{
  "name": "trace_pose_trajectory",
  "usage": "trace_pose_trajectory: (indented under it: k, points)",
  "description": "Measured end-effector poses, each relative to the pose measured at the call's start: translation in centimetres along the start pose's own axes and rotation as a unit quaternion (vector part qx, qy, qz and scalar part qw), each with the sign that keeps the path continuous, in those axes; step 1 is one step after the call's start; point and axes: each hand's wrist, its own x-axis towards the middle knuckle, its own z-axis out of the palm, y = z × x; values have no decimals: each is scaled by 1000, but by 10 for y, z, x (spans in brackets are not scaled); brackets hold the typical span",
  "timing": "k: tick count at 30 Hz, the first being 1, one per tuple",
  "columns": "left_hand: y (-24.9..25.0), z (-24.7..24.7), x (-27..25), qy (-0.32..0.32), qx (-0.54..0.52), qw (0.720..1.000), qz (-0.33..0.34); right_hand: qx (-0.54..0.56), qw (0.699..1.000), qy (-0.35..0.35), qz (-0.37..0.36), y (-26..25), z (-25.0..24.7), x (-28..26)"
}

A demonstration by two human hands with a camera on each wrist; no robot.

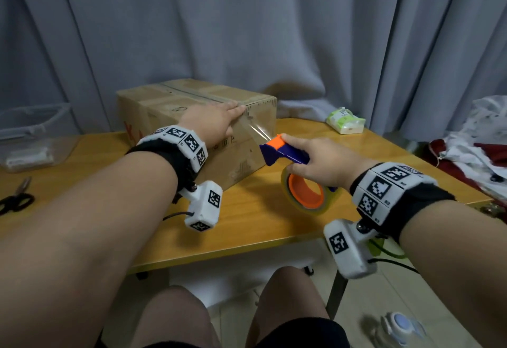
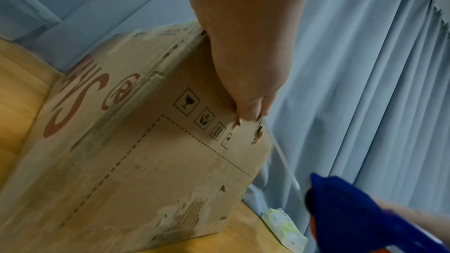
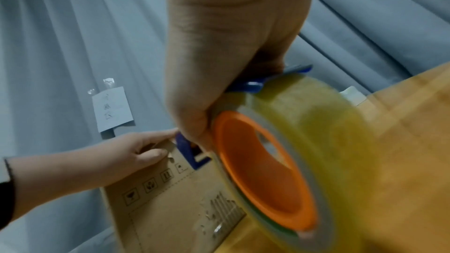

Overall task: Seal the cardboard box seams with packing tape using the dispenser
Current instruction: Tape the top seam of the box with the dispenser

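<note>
The wooden table (image 1: 247, 227) carried the cardboard box (image 1: 170, 106), which sat closed toward its far side with the top seam running away from the person, so a strip could be laid along it and down the near end face. The left hand (image 1: 216, 122) lay flat over the box's near top edge, fingers (image 1: 233, 106) straight and together, apparently pinning the tape where it crossed the corner so it would not lift under tension. Just off the box's near right corner, the right hand (image 1: 321, 161) had its fingers clamped round the blue-and-orange tape dispenser (image 1: 285, 153), its roll (image 1: 307, 194) hanging below, held clear of the cardboard. A short stretch of clear tape (image 1: 258, 131) ran taut from the box edge to the dispenser's mouth, likely ready to be cut. A tissue pack (image 1: 345, 121) lay right of the box, and scissors (image 1: 13, 201) well to its left.
</note>
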Motion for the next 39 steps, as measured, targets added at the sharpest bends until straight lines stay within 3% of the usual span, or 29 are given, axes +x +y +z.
trace_pose_trajectory:
  k: [8, 16, 24, 27, 31, 34, 39]
  points:
    - [3, 6, -5, 68, 40, 997, 23, -49, 992, -114, 39, -35, -15, 39]
    - [4, 11, -1, 91, 58, 994, 34, -34, 985, -131, 106, -45, -7, 65]
    - [-1, 16, 2, 77, 65, 995, 27, -65, 981, -136, 122, -59, -5, 76]
    - [-1, 17, 3, 79, 61, 995, 28, -28, 981, -128, 141, -59, -1, 77]
    - [-1, 15, 2, 92, 53, 994, 26, -47, 964, -191, 179, -28, 27, 76]
    - [-3, 18, 2, 106, 58, 992, 31, 26, 970, -135, 202, -10, 26, 70]
    - [2, 15, -2, 117, 42, 992, 36, 135, 982, -52, 120, -20, -15, 62]
